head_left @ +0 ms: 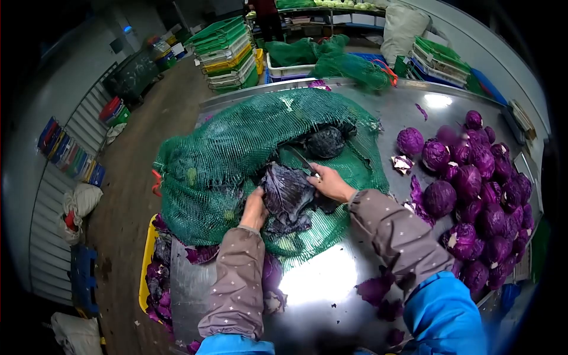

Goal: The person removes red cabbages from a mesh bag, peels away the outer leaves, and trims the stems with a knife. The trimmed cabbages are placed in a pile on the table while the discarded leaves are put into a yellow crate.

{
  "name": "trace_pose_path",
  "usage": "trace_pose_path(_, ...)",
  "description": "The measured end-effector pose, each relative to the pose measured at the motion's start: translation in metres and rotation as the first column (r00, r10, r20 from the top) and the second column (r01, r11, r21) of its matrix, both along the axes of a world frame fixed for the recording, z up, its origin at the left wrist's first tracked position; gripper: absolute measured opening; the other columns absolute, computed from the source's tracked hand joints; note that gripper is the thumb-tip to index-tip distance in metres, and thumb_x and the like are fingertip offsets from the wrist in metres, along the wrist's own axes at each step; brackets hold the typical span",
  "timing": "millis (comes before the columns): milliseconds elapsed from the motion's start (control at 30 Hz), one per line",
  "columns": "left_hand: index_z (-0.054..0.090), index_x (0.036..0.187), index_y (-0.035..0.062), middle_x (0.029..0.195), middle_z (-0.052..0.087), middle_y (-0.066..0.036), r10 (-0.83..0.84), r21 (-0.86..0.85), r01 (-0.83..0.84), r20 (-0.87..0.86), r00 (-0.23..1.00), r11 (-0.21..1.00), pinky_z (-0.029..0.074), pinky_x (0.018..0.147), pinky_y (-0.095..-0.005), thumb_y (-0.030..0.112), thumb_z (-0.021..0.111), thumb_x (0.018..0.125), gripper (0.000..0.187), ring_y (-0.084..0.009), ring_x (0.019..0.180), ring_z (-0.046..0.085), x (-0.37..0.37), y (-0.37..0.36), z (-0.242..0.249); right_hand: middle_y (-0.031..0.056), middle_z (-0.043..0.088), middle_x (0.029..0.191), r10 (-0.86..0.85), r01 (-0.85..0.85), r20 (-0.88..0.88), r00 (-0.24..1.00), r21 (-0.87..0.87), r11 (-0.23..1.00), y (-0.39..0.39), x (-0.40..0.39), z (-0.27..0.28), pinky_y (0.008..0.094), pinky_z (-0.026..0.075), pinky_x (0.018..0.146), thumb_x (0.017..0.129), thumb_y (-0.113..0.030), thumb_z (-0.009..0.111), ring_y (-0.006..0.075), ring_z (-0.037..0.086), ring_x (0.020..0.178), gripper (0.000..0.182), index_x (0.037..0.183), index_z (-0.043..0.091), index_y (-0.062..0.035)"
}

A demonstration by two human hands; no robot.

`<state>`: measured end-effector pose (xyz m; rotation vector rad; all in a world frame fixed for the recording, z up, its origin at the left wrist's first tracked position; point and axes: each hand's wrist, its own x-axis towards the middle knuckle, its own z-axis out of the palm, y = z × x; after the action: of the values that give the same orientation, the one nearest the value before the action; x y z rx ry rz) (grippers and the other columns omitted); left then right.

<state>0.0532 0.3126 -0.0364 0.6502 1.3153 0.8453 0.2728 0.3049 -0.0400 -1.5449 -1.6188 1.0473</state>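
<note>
My right hand (332, 184) grips a knife (300, 157), its blade pointing up and left over the net. At its left side, my left hand (254, 209) steadies a dark red cabbage (287, 192) with loose, wilted outer leaves. This cabbage rests at the opening of a green mesh bag (225, 145) lying across the metal table (337, 296). A second dark cabbage (326, 142) sits in the bag's mouth, beyond the knife. More heads show dimly through the mesh.
A heap of trimmed purple cabbages (467, 183) covers the table's right side. Cut leaves (374, 290) lie near the front. A yellow crate (148, 266) of leaves stands at left. Stacked crates (228, 53), another green net (355, 68) and a person (267, 21) are behind the table.
</note>
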Motion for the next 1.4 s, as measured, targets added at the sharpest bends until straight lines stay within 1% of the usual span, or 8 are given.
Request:
trace_pose_path(233,0.034,0.131,0.0083,0.123,0.046,-0.011,-0.157,0.323,0.113,0.113,0.981,0.94,0.045,0.088,-0.0338,0.026,0.05,0.095,0.043,-0.021,0.108,0.05,0.009,-0.02,-0.018,0.0026,0.053,0.06,-0.203,0.059,-0.569,0.797,-0.262,0.963,-0.03,-0.031,-0.019,0.022,0.036,0.033,0.092,-0.038,0.053,0.0097,0.049,0.039,0.044,0.121,0.043,-0.0067)
trace_pose_path(400,0.026,0.137,0.0094,0.129,0.037,-0.015,-0.211,0.494,0.142,0.086,0.974,0.858,0.045,0.092,-0.034,0.013,0.077,0.074,0.082,-0.0248,0.112,0.048,-0.001,-0.092,0.016,0.0018,0.049,0.064,-0.126,-0.082,-0.79,0.6,-0.217,0.973,-0.093,-0.018,0.005,0.0224,0.032,0.035,0.097,-0.035,0.045,0.0092,0.044,0.038,0.041,0.127,0.039,-0.0087)
trace_pose_path(533,0.024,0.141,0.0121,0.132,0.041,-0.012,-0.226,0.422,0.081,0.306,0.925,0.903,0.041,0.096,-0.0373,0.011,0.073,0.076,0.081,-0.0232,0.119,0.044,-0.012,-0.167,0.006,-0.0007,0.053,0.072,0.103,-0.259,-0.529,0.842,-0.229,0.938,-0.144,-0.015,0.056,0.0212,0.035,0.041,0.093,-0.03,0.054,0.0057,0.045,0.046,0.046,0.13,0.041,-0.0069)
trace_pose_path(667,0.032,0.137,0.0109,0.127,0.045,-0.006,0.218,-0.261,-0.085,0.539,0.813,0.962,0.045,0.092,-0.0364,0.009,0.062,0.086,0.059,-0.0192,0.114,0.047,-0.012,-0.265,-0.003,-0.0006,0.055,0.066,0.356,-0.41,-0.21,0.911,-0.359,0.838,-0.173,-0.016,0.056,0.0211,0.036,0.045,0.087,-0.032,0.063,0.0043,0.045,0.048,0.042,0.116,0.057,-0.0026)
trace_pose_path(867,0.04,0.128,0.0012,0.124,0.043,-0.014,0.122,0.285,-0.128,0.039,0.992,0.95,0.042,0.094,-0.0326,0.013,0.077,0.072,0.068,-0.02,0.112,0.047,-0.079,-0.295,-0.009,0.0144,0.065,0.092,0.343,-0.344,-0.019,0.939,-0.085,0.935,-0.214,-0.053,0.042,0.032,0.048,0.077,0.081,-0.027,0.068,0.0211,0.062,0.084,0.043,0.111,0.055,0.0015)
trace_pose_path(1000,0.039,0.121,-0.0004,0.11,0.038,-0.017,0.328,0.52,0.088,-0.652,0.683,0.85,0.036,0.094,-0.0383,0.023,0.083,0.06,0.079,-0.0309,0.106,0.042,-0.119,-0.295,0.003,0.0157,0.061,0.085,0.363,-0.363,-0.016,0.932,-0.059,0.93,-0.247,-0.088,0.034,0.0324,0.049,0.071,0.079,-0.009,0.058,0.0221,0.06,0.074,0.031,0.109,0.054,0.0018)
trace_pose_path(1133,0.038,0.127,0.0038,0.112,0.034,-0.016,0.323,0.498,0.224,-0.783,0.531,0.838,0.037,0.093,-0.0413,0.032,0.086,0.056,0.09,-0.0315,0.106,0.04,-0.121,-0.304,-0.004,0.0161,0.056,0.089,0.438,-0.497,0.258,0.861,0.247,0.832,-0.271,-0.118,0.026,0.0422,0.049,0.064,0.084,-0.012,0.057,0.035,0.059,0.074,0.032,0.114,0.049,-0.0061)
trace_pose_path(1400,0.04,0.125,0.001,0.111,0.032,-0.018,0.363,0.589,0.213,-0.702,0.613,0.779,0.033,0.092,-0.046,0.031,0.086,0.055,0.089,-0.0356,0.105,0.036,-0.106,-0.277,-0.012,0.0139,0.053,0.067,0.203,-0.527,0.701,0.684,0.282,0.802,-0.262,-0.133,0.002,0.04,0.045,0.043,0.079,-0.007,0.052,0.0296,0.058,0.05,0.025,0.103,0.048,-0.0114)
